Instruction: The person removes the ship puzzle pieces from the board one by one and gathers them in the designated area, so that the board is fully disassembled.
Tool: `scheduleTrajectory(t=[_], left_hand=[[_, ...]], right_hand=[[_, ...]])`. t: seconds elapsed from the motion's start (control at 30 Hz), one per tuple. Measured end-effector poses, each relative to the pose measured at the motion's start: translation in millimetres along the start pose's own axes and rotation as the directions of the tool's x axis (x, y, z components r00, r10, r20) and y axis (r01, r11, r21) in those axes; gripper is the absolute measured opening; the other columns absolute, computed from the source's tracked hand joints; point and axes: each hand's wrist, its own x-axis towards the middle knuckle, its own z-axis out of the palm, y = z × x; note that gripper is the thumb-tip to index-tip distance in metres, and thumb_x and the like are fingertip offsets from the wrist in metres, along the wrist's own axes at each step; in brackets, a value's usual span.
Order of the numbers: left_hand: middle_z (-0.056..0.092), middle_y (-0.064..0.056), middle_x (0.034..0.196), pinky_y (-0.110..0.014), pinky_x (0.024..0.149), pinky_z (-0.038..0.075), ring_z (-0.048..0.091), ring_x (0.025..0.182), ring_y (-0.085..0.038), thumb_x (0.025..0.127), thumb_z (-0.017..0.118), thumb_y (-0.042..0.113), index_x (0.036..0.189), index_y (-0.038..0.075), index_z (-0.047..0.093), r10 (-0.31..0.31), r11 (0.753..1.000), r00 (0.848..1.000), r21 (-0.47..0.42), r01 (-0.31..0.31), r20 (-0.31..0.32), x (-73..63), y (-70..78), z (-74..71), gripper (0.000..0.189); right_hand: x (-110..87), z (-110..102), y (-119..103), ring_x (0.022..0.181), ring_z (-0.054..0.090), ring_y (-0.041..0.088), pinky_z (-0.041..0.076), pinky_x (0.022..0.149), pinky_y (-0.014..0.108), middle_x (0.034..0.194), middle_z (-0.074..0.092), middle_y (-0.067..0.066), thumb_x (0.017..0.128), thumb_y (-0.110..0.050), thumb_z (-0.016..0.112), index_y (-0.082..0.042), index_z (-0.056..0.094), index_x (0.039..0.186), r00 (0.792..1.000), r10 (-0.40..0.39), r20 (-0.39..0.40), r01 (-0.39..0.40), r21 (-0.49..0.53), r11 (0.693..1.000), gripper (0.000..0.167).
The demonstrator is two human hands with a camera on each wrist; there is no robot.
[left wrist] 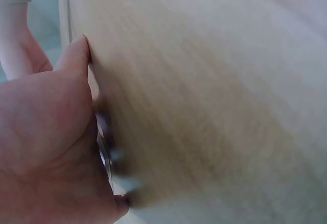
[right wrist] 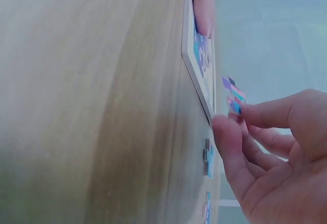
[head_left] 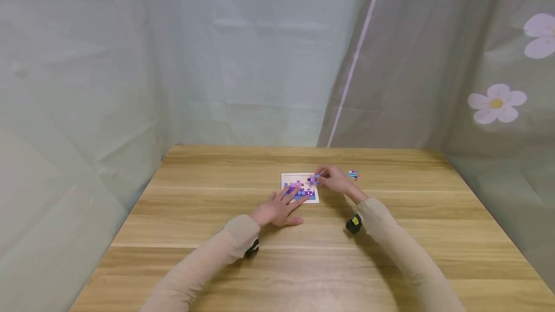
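Note:
A white-framed jigsaw puzzle board (head_left: pixel 289 174) lies on the table, its lower part filled with purple, pink and blue pieces. My left hand (head_left: pixel 279 209) rests on its lower left part with fingers spread, covering some of those pieces. Between thumb and fingertips my right hand (head_left: pixel 333 180) pinches a colourful jigsaw piece (right wrist: pixel 235 95) at the board's right edge. The right wrist view shows this piece tilted and raised above the board's surface. Only the palm and a few fingers of the left hand (left wrist: pixel 48 137) appear in the left wrist view.
Loose jigsaw pieces (head_left: pixel 354 175) lie on the wooden table (head_left: pixel 208 215) to the right of the board, beyond the right hand. In the right wrist view, a loose piece (right wrist: pixel 209 158) sits close to the board's corner. Curtains (head_left: pixel 260 61) hang around the table.

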Motion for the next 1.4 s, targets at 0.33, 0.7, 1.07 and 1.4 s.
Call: scheduleTrajectory(t=[0.33, 0.7, 1.07, 1.4], left_hand=[[-0.011, -0.001, 0.164, -0.056, 0.121, 0.007, -0.011, 0.151, -0.030, 0.097, 0.036, 0.062, 0.156, 0.036, -0.001, 0.001, 0.999, 1.000, -0.053, 0.000, 0.024, -2.2, 0.2, -1.3, 0.074], [-0.014, 0.001, 0.164, -0.054, 0.121, 0.004, -0.015, 0.150, -0.027, 0.096, 0.035, 0.064, 0.155, 0.037, -0.001, -0.033, 0.998, 0.999, -0.055, 0.034, 0.032, 0.2, -0.9, 3.4, 0.075], [-0.019, 0.004, 0.162, -0.055, 0.121, 0.002, -0.018, 0.149, -0.027, 0.093, 0.032, 0.069, 0.154, 0.039, -0.004, -0.056, 0.997, 0.998, -0.052, 0.057, 0.029, 15.5, -4.4, 15.4, 0.077], [-0.020, 0.003, 0.162, -0.057, 0.120, 0.002, -0.017, 0.150, -0.028, 0.093, 0.031, 0.070, 0.154, 0.039, -0.005, -0.057, 0.997, 0.998, -0.041, 0.058, 0.022, 15.2, -1.2, 15.1, 0.077]], right_hand=[[-10.7, -9, 4, 0.070, 0.068, 0.020, 0.059, 0.061, 0.030, 0.091, 0.068, 0.026, 0.093, 0.001, 0.055, 0.009, 0.058, 0.105, 0.997, 0.072, -0.022, -0.068, 0.138, 0.988, 0.015], [-18.9, -11, 12, 0.065, 0.064, 0.014, 0.059, 0.062, 0.030, 0.088, 0.066, 0.024, 0.093, 0.005, 0.053, 0.013, 0.056, 0.106, 0.997, 0.078, 0.010, -0.079, 0.129, 0.989, 0.016], [-22.0, -12, 15, 0.064, 0.064, 0.013, 0.059, 0.062, 0.027, 0.087, 0.067, 0.021, 0.094, 0.004, 0.053, 0.012, 0.057, 0.106, 0.990, 0.139, 0.030, -0.142, 0.127, 0.982, 0.016], [-27.2, -15, 13, 0.065, 0.063, 0.013, 0.058, 0.061, 0.026, 0.084, 0.065, 0.014, 0.087, 0.001, 0.065, 0.008, 0.059, 0.104, 0.984, 0.174, 0.030, -0.176, 0.094, 0.980, 0.020]])
